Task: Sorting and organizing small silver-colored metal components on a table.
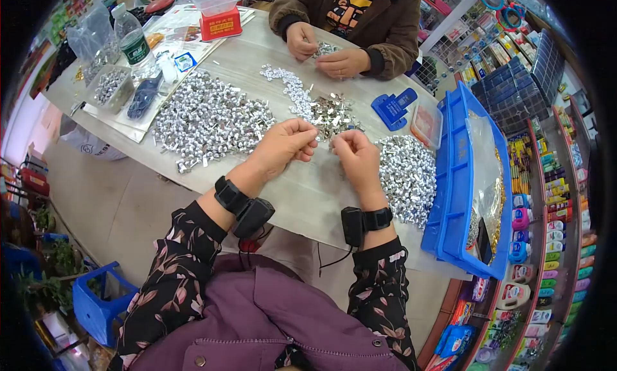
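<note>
My left hand (287, 146) is raised over the table, its fingers curled in and the thumb pressed to the forefinger. Close by on the right, my right hand (357, 158) makes a similar pinch; anything in either is too small to make out. A large heap of small silvery metal pieces (209, 117) lies left of my left hand. Another silvery heap (406, 175) sits beside my right hand. Just beyond my fingertips are a mixed pile of flat metal pieces (334, 114) and a trail of small whitish pieces (292, 88).
Across the table (257, 46), a co-worker's hands (321, 55) handle small pieces. At right stand a blue crate (450, 172), a clear tub (427, 123) and a blue plastic item (393, 107). A bottle (132, 40), a small tub (110, 87) and a red box (220, 25) occupy the far left.
</note>
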A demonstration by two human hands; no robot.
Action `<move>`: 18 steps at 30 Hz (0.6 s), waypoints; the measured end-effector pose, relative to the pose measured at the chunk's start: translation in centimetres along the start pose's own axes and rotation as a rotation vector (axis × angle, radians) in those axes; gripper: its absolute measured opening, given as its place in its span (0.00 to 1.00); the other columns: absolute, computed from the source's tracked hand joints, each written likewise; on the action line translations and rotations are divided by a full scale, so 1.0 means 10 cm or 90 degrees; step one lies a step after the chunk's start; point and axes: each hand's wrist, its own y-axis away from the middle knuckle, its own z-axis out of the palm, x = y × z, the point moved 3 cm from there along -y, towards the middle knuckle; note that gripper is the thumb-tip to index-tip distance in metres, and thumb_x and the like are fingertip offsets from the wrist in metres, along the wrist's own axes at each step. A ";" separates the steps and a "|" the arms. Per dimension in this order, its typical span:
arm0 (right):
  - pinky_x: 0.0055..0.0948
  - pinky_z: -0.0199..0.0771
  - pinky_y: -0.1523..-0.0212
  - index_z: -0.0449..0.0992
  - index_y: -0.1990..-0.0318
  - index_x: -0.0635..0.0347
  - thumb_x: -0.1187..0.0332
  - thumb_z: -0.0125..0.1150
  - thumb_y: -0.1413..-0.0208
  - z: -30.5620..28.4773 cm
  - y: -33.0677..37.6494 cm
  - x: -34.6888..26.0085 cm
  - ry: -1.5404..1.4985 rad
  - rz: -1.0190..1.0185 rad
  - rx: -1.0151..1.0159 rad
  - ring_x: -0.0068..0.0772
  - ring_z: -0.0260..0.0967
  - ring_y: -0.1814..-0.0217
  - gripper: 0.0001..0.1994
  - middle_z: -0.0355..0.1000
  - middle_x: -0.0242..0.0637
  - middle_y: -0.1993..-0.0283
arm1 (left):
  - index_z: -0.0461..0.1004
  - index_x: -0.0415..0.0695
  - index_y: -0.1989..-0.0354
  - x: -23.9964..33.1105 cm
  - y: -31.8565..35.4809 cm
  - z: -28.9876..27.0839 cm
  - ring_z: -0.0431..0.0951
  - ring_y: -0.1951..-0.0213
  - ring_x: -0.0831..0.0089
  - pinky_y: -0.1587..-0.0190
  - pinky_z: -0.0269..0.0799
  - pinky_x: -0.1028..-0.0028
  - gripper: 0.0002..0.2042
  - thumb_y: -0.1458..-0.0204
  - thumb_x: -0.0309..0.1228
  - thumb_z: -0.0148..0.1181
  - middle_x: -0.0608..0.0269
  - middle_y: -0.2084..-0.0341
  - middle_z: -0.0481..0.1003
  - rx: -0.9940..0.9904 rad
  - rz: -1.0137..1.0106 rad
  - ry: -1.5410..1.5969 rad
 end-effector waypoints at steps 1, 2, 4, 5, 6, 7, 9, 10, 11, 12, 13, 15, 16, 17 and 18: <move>0.20 0.69 0.69 0.73 0.65 0.62 0.71 0.56 0.48 0.01 -0.01 -0.02 -0.151 0.036 0.007 0.21 0.69 0.71 0.05 0.73 0.32 0.70 | 0.69 0.43 0.65 -0.01 0.00 -0.02 0.71 0.77 0.84 0.74 0.69 0.84 0.05 0.47 0.30 0.54 0.69 0.75 0.71 -0.007 -0.014 0.009; 0.20 0.69 0.69 0.73 0.65 0.62 0.71 0.56 0.48 0.03 -0.01 -0.05 -0.150 0.035 0.004 0.21 0.69 0.71 0.05 0.73 0.32 0.70 | 0.69 0.43 0.64 -0.02 0.00 -0.03 0.71 0.77 0.84 0.74 0.69 0.85 0.05 0.47 0.30 0.54 0.69 0.75 0.72 -0.014 -0.028 0.019; 0.19 0.69 0.68 0.72 0.62 0.63 0.72 0.55 0.47 0.09 0.03 -0.12 -0.280 0.027 -0.031 0.19 0.68 0.70 0.07 0.72 0.31 0.70 | 0.70 0.43 0.64 -0.03 0.00 -0.05 0.71 0.76 0.84 0.74 0.70 0.85 0.06 0.47 0.30 0.54 0.69 0.75 0.72 -0.019 -0.041 0.029; 0.18 0.69 0.67 0.71 0.61 0.64 0.72 0.55 0.47 0.12 0.04 -0.16 -0.345 0.023 -0.049 0.18 0.68 0.70 0.07 0.71 0.31 0.70 | 0.70 0.43 0.64 -0.03 0.00 -0.06 0.71 0.76 0.84 0.74 0.70 0.85 0.06 0.47 0.30 0.54 0.69 0.75 0.72 -0.021 -0.045 0.040; 0.18 0.69 0.67 0.71 0.61 0.64 0.72 0.55 0.47 0.13 0.06 -0.18 -0.344 0.023 -0.047 0.18 0.68 0.70 0.07 0.71 0.31 0.70 | 0.70 0.43 0.63 -0.04 0.00 -0.05 0.72 0.76 0.84 0.74 0.70 0.86 0.06 0.47 0.29 0.54 0.69 0.75 0.72 -0.027 -0.050 0.050; 0.18 0.69 0.67 0.71 0.61 0.64 0.73 0.56 0.47 0.14 0.07 -0.19 -0.338 0.030 -0.058 0.18 0.68 0.70 0.07 0.71 0.31 0.70 | 0.70 0.43 0.63 -0.04 0.00 -0.05 0.72 0.76 0.84 0.74 0.70 0.86 0.06 0.47 0.29 0.54 0.69 0.75 0.72 -0.033 -0.056 0.060; 0.17 0.69 0.66 0.71 0.62 0.63 0.73 0.57 0.48 0.15 0.09 -0.19 -0.326 0.044 -0.081 0.18 0.68 0.70 0.07 0.71 0.31 0.69 | 0.70 0.42 0.63 -0.04 0.00 -0.04 0.72 0.76 0.84 0.74 0.70 0.86 0.06 0.47 0.29 0.54 0.69 0.75 0.72 -0.040 -0.061 0.074; 0.17 0.69 0.66 0.71 0.62 0.63 0.73 0.57 0.48 0.14 0.09 -0.18 -0.326 0.044 -0.079 0.18 0.68 0.70 0.07 0.71 0.31 0.69 | 0.70 0.42 0.63 -0.04 -0.01 -0.04 0.72 0.76 0.84 0.74 0.70 0.86 0.06 0.46 0.28 0.53 0.69 0.75 0.72 -0.045 -0.065 0.089; 0.18 0.69 0.66 0.71 0.61 0.63 0.73 0.57 0.48 0.13 0.09 -0.18 -0.327 0.046 -0.088 0.18 0.68 0.70 0.07 0.71 0.31 0.69 | 0.70 0.42 0.62 -0.04 0.00 -0.04 0.72 0.77 0.85 0.74 0.70 0.86 0.06 0.46 0.28 0.53 0.69 0.75 0.72 -0.049 -0.069 0.104; 0.18 0.69 0.65 0.72 0.61 0.63 0.73 0.57 0.48 0.13 0.09 -0.17 -0.327 0.048 -0.097 0.18 0.68 0.69 0.07 0.72 0.31 0.69 | 0.70 0.42 0.62 -0.04 0.00 -0.04 0.72 0.77 0.85 0.74 0.70 0.86 0.06 0.46 0.28 0.53 0.69 0.75 0.72 -0.049 -0.069 0.103; 0.18 0.69 0.65 0.72 0.61 0.63 0.73 0.58 0.48 0.13 0.10 -0.17 -0.327 0.050 -0.105 0.18 0.68 0.69 0.07 0.72 0.31 0.69 | 0.70 0.41 0.62 -0.04 0.00 -0.03 0.72 0.77 0.84 0.74 0.71 0.87 0.05 0.46 0.28 0.52 0.69 0.75 0.72 -0.056 -0.074 0.110; 0.18 0.69 0.65 0.72 0.61 0.63 0.73 0.58 0.48 0.12 0.10 -0.17 -0.349 0.063 -0.118 0.18 0.68 0.69 0.07 0.72 0.31 0.69 | 0.69 0.41 0.63 -0.03 0.00 -0.02 0.72 0.77 0.84 0.75 0.71 0.87 0.05 0.46 0.27 0.52 0.68 0.76 0.72 -0.070 -0.083 0.124; 0.18 0.70 0.65 0.72 0.61 0.63 0.73 0.58 0.48 0.13 0.10 -0.18 -0.371 0.075 -0.135 0.18 0.68 0.69 0.07 0.72 0.30 0.68 | 0.69 0.41 0.63 -0.03 0.00 -0.03 0.72 0.77 0.84 0.75 0.71 0.87 0.05 0.46 0.27 0.52 0.68 0.76 0.72 -0.069 -0.083 0.123; 0.18 0.70 0.65 0.72 0.61 0.62 0.73 0.58 0.48 0.14 0.10 -0.19 -0.393 0.088 -0.152 0.18 0.68 0.69 0.07 0.72 0.30 0.68 | 0.69 0.40 0.62 -0.03 0.00 -0.04 0.72 0.77 0.84 0.75 0.71 0.87 0.05 0.46 0.27 0.52 0.68 0.75 0.72 -0.073 -0.081 0.130; 0.18 0.70 0.65 0.72 0.61 0.62 0.73 0.58 0.48 0.14 0.10 -0.20 -0.394 0.088 -0.153 0.18 0.68 0.69 0.07 0.72 0.30 0.68 | 0.69 0.40 0.62 -0.04 0.00 -0.04 0.72 0.77 0.84 0.75 0.71 0.87 0.05 0.46 0.27 0.52 0.68 0.75 0.72 -0.077 -0.079 0.138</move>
